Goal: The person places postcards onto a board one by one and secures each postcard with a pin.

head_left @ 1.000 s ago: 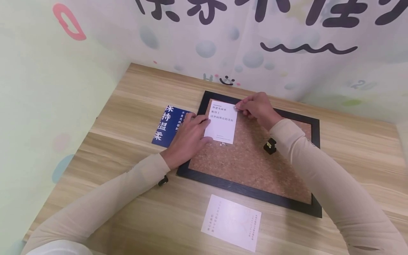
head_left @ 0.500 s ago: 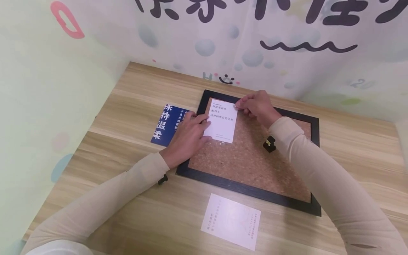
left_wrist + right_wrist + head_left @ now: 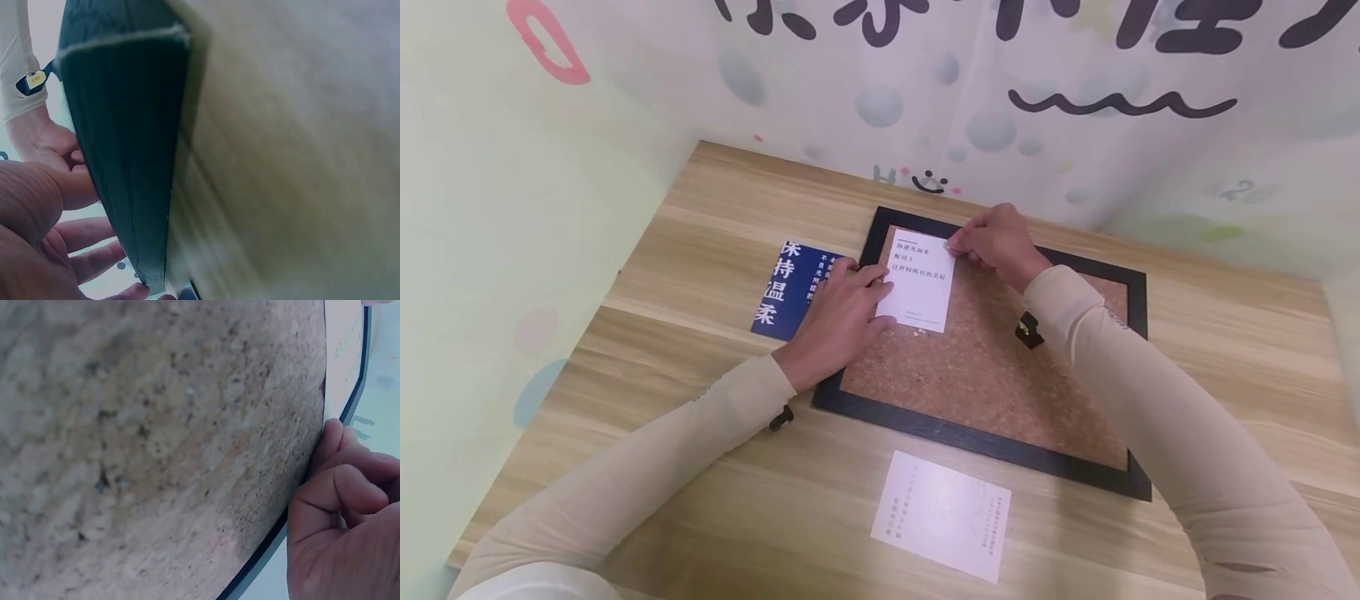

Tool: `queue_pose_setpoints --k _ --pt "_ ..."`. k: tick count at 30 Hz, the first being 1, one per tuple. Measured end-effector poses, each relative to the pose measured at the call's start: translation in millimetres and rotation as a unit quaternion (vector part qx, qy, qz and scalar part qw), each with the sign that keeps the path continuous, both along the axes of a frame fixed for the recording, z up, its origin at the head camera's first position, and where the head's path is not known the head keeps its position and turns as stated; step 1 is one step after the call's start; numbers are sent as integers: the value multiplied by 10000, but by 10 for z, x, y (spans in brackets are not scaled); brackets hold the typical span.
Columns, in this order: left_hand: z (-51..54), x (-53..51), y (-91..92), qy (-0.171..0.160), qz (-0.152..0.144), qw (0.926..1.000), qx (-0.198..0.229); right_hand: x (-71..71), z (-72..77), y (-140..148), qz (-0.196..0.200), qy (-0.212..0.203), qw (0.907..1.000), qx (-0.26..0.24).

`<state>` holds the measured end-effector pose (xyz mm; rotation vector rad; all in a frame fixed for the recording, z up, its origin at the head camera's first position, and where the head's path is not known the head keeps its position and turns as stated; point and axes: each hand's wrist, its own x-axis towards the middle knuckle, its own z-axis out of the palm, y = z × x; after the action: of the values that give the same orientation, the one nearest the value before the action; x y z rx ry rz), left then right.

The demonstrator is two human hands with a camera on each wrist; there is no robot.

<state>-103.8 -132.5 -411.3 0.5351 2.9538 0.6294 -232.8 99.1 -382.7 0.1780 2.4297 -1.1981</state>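
Note:
A white card [image 3: 917,292] with printed characters lies at the upper left of a framed cork board [image 3: 985,383]. My left hand [image 3: 842,317] rests across the frame's left side, its fingertips touching the card's left edge. In the left wrist view the fingers [image 3: 94,232] lie beside the dark frame [image 3: 125,125]. At the card's upper right corner my right hand [image 3: 996,242] pinches with thumb and forefinger. Whether a small pin is also between those fingertips is hidden. In the right wrist view the other fingers of the right hand [image 3: 350,512] are curled close above the cork [image 3: 156,456].
A blue card [image 3: 782,292] with white characters lies left of the board, partly under the left hand. Nearer the front is a pale card [image 3: 940,517] on the wooden table [image 3: 700,475]. A patterned wall [image 3: 820,100] stands behind the table.
The head view has shifted slightly, so everything sits a little higher and further left. Both hands keep their places on the card.

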Motion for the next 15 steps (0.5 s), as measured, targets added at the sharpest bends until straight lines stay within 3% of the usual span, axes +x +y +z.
queue_pose_setpoints --k 6,15 --pt "5 -3 -3 -32 -8 10000 -7 -4 7 -8 78 66 9998 180" --pt "5 -17 -6 15 -29 9998 -171 10 52 -30 713 315 9942 743"
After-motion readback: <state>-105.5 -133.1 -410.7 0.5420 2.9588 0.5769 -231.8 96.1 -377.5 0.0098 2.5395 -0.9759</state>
